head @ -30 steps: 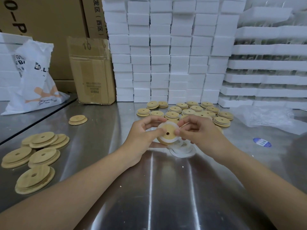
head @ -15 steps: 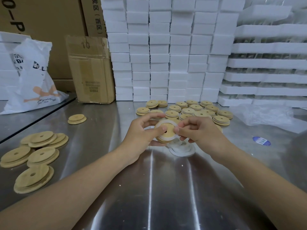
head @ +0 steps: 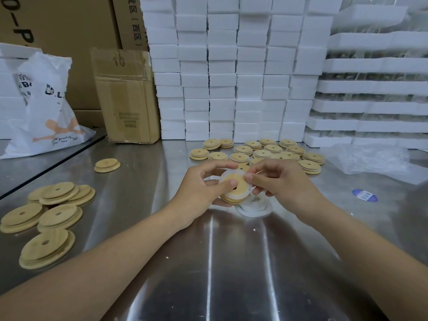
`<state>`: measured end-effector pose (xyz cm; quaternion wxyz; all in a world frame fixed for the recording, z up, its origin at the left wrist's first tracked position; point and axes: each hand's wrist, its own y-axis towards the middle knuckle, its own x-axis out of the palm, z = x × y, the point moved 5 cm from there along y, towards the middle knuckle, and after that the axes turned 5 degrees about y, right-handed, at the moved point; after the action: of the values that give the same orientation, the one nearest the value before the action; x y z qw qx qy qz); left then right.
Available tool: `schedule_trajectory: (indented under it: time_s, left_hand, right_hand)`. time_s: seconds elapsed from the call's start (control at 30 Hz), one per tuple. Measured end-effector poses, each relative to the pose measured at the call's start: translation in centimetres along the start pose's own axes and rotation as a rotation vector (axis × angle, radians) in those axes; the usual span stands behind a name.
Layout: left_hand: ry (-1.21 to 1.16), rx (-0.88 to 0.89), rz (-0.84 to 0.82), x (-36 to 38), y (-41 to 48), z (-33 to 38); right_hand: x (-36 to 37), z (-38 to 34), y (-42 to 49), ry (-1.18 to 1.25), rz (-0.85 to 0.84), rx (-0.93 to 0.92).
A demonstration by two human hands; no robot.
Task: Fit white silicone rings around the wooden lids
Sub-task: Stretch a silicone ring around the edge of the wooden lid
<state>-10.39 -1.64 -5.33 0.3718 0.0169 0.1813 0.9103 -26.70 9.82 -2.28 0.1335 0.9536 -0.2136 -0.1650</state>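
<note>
Holding the work above the centre of the steel tabletop [head: 231, 262], the head view shows both hands closed on one assembly. The left hand [head: 199, 188] grips a wooden lid [head: 240, 181]: fingers curl under and behind it, and the thumb presses on its upper face beside the centre hole. The right hand [head: 280, 184] pinches the white silicone ring [head: 233, 195] at the lid's right edge, thumb and forefinger together on the band. The ring lies around the raised inner step of the lid (whether it is fully seated all round cannot be told). Directly below the hands, a small pile of loose rings [head: 254, 208] rests on the tabletop. Behind the hands, a cluster of lids [head: 261, 154] lies flat in rough rows, white edges showing on several. To the left, a separate group of bare lids [head: 53, 205] overlaps in short stacks, and a single lid [head: 107, 165] lies apart beyond them. Along the rear stands a wall of white foam blocks [head: 231, 66], with a cardboard box [head: 126, 96] just left of it and a white printed bag [head: 44, 107] further left. A clear plastic bag [head: 375, 158] and a blue label [head: 364, 195] lie at the right.
</note>
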Motion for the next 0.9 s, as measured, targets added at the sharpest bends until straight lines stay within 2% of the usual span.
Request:
schedule_trajectory:
  time_s: [0.5,0.67,0.9]
  left_hand:
    - [-0.009,0.004,0.030,0.11,-0.09,0.17]
    - [-0.092,-0.042,0.093,-0.08,-0.05,0.39]
    - [-0.187,-0.086,0.124,-0.31,-0.02,0.56]
  right_hand:
    - [-0.27,0.06,0.07,0.005,-0.040,0.070]
    - [-0.05,0.15,-0.11,0.039,-0.028,0.106]
    - [0.17,-0.27,-0.34,-0.014,-0.120,0.132]
